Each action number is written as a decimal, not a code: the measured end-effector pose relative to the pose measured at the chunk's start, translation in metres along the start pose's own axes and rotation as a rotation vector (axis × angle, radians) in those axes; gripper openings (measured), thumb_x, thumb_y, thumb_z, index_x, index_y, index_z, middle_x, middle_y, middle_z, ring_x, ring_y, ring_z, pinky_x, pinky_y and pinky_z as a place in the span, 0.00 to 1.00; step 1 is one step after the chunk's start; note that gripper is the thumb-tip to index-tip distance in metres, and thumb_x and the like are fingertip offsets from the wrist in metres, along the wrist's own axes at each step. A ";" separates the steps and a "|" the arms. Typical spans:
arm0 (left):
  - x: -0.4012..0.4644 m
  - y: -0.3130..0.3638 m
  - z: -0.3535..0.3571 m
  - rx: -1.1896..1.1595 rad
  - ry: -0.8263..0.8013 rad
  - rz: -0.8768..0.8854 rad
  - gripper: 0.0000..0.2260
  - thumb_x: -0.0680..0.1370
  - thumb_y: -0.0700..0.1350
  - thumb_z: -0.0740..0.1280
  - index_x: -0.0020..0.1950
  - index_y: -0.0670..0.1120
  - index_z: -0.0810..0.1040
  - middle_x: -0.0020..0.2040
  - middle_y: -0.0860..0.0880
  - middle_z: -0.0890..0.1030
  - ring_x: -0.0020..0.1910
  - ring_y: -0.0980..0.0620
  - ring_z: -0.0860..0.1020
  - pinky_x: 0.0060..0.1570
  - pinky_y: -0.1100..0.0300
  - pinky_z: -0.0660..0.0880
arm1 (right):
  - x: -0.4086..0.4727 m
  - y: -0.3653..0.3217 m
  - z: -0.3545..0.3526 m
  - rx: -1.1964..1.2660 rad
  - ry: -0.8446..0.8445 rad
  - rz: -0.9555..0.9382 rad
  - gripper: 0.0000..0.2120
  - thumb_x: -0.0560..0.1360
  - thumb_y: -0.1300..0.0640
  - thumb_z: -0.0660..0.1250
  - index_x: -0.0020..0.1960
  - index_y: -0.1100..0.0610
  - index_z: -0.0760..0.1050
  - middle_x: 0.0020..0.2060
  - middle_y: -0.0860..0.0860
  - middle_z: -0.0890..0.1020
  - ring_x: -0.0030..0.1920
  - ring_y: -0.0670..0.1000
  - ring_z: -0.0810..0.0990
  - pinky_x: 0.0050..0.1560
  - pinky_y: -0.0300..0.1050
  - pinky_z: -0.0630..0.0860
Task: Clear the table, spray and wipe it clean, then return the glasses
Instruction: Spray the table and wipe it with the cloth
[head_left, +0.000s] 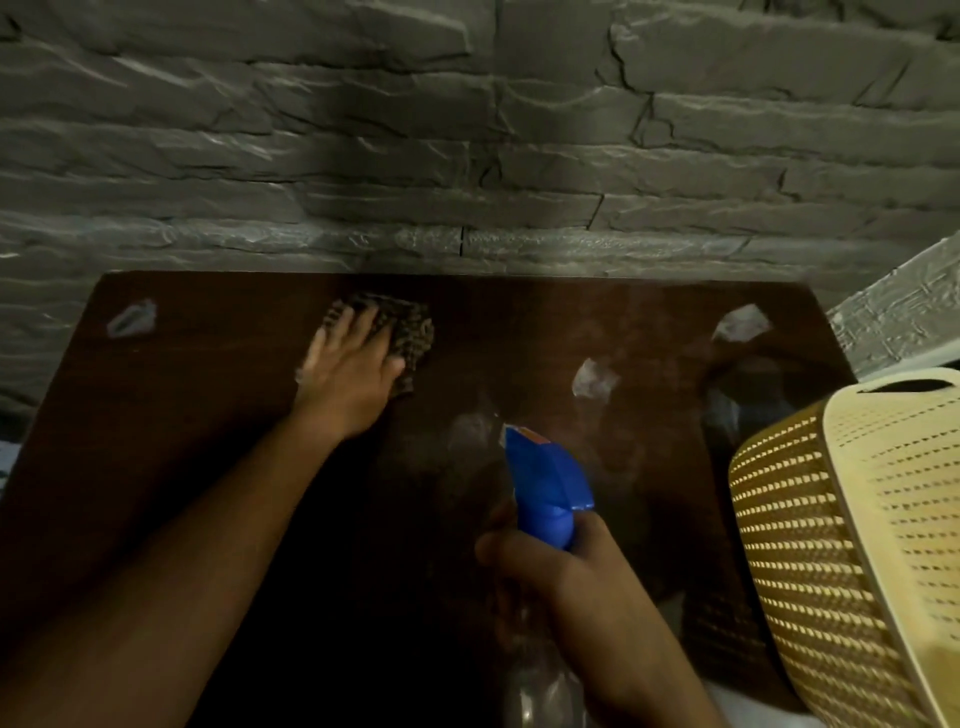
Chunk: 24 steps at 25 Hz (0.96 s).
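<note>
Both forearms are bare (no sleeves in view), the left hand (348, 379) ringless

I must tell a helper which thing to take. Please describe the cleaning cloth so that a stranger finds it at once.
On the dark brown table, look at the far edge by the stone wall. There the left hand presses flat on the cloth. It is the only checked, woven thing on the table.

Left hand (350, 376) pressing a checked cloth (410, 332) flat on the dark worktop (182, 415), right hand (550, 566) gripping a blue-topped spray bottle (548, 483). Cream woven basket (852, 545) sits at the right edge, stone wall (467, 130) behind.
</note>
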<state>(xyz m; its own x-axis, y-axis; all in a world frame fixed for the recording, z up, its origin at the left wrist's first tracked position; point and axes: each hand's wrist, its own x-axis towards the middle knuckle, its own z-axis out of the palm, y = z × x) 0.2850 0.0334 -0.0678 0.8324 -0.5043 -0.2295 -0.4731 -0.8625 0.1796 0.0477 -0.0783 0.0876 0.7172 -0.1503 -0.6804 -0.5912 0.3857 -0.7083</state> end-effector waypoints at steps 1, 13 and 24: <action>0.029 0.004 -0.003 -0.033 0.022 -0.079 0.24 0.83 0.55 0.49 0.78 0.50 0.54 0.80 0.50 0.46 0.78 0.49 0.42 0.76 0.48 0.42 | 0.001 0.001 0.000 0.000 -0.011 -0.009 0.08 0.70 0.65 0.70 0.47 0.60 0.73 0.28 0.54 0.76 0.27 0.51 0.74 0.29 0.44 0.75; 0.022 0.013 -0.003 -0.052 0.003 -0.046 0.25 0.82 0.56 0.50 0.78 0.50 0.56 0.80 0.49 0.47 0.78 0.48 0.43 0.75 0.47 0.43 | -0.010 0.010 -0.002 -0.039 0.003 -0.031 0.06 0.71 0.65 0.70 0.43 0.60 0.72 0.26 0.52 0.75 0.25 0.49 0.74 0.27 0.42 0.74; -0.003 -0.001 0.002 -0.019 -0.005 -0.032 0.25 0.82 0.55 0.53 0.78 0.49 0.57 0.80 0.48 0.48 0.78 0.47 0.44 0.75 0.46 0.44 | -0.025 0.032 -0.016 -0.069 0.004 -0.061 0.08 0.72 0.62 0.69 0.48 0.59 0.72 0.29 0.52 0.75 0.29 0.52 0.74 0.32 0.47 0.75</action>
<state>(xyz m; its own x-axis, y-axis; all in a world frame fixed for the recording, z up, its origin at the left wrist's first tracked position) 0.2819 0.0357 -0.0688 0.8457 -0.4766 -0.2400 -0.4405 -0.8774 0.1899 0.0049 -0.0762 0.0789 0.7511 -0.1749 -0.6366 -0.5709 0.3121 -0.7594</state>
